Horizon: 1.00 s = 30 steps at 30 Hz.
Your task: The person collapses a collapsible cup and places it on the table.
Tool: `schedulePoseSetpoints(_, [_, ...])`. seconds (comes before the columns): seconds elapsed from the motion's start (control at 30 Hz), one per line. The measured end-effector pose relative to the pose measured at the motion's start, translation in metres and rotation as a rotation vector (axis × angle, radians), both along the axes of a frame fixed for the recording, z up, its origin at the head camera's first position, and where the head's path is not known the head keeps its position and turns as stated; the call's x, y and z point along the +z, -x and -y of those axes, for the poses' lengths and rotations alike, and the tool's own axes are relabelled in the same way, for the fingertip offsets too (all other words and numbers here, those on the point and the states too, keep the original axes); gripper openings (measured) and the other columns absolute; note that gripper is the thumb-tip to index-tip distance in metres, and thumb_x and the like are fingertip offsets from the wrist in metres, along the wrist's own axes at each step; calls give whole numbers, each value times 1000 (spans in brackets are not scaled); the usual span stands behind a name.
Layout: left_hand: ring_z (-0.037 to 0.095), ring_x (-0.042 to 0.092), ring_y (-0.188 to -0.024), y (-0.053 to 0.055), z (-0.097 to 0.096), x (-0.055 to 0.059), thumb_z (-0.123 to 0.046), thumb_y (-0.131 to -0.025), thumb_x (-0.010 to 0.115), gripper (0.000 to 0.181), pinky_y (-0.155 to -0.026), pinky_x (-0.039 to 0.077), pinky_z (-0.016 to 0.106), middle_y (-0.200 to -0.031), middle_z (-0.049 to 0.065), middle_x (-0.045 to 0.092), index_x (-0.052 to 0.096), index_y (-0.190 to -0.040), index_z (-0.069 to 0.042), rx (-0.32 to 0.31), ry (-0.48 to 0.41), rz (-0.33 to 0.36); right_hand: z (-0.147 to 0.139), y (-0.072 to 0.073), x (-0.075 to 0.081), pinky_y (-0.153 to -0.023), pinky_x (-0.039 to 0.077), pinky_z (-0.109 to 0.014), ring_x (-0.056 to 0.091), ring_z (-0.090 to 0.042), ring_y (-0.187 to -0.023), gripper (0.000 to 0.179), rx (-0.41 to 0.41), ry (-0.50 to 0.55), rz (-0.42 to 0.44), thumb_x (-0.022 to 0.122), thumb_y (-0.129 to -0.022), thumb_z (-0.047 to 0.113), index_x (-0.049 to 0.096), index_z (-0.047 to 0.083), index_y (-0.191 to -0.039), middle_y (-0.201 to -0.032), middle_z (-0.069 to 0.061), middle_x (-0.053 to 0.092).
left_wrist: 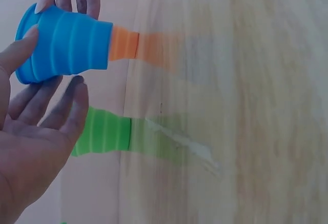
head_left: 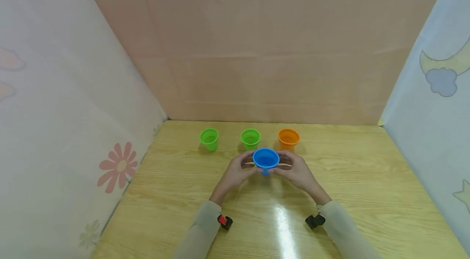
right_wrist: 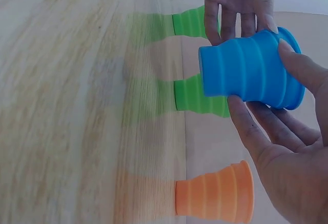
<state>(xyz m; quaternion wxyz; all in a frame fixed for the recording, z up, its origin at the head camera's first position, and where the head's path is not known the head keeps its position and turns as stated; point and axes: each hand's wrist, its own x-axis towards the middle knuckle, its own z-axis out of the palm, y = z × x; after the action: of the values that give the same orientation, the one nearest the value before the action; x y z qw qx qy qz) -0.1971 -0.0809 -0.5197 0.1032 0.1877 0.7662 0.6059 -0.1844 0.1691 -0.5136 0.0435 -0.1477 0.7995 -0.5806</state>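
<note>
A blue collapsible cup [head_left: 266,158] with a ribbed wall is held upright, mouth up, between both hands above the table. My left hand [head_left: 238,170] grips its left side, thumb near the rim and fingers behind; my right hand [head_left: 296,170] grips the right side likewise. In both wrist views the blue cup [left_wrist: 72,42] shows its full stepped wall, its base off the tabletop. Behind it stand a green cup [head_left: 209,139] at the left, a second green cup [head_left: 251,138] in the middle and an orange cup [head_left: 288,138] to the right, all mouth up.
The wooden table [head_left: 176,193] has a glossy top with reflections. A brown backdrop [head_left: 257,67] rises at its far edge, with patterned pale sheets at the left [head_left: 73,87] and right [head_left: 422,128]. Each wrist carries a dark strap.
</note>
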Motion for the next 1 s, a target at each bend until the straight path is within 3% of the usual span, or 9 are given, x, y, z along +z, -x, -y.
schedulePoseSetpoints(0.17, [29,66,-133,4,-1,-2,-25,-98,77,55,-112,57,44,-143,8,68,59,-149,-18,-11,-16,11,-1,2,-3,-95,65,-36,72,-38,-118,57,-6,-16,-6,84,-91,21,60,2,-139,-132,-23,71])
schedulePoseSetpoints(0.53, [29,72,-123,9,-4,0,-32,-96,79,49,-105,61,43,-134,10,73,67,-139,-12,70,-2,53,-6,7,-2,-92,66,-36,72,-36,-117,58,9,-27,45,80,-95,26,58,2,-143,-134,-23,70])
schedulePoseSetpoints(0.73, [28,75,-115,8,-9,-6,-31,-96,80,44,-99,64,39,-127,13,76,72,-131,-7,70,-28,89,-11,9,-4,-93,66,-36,72,-36,-116,57,23,-49,54,79,-96,25,58,1,-143,-134,-24,70])
schedulePoseSetpoints(1.0, [22,75,-107,7,-9,-9,-37,-94,81,42,-96,65,40,-116,9,79,76,-123,-7,141,9,129,-10,10,-8,-93,65,-36,71,-36,-117,58,33,-42,58,79,-96,24,57,-1,-144,-138,-24,66])
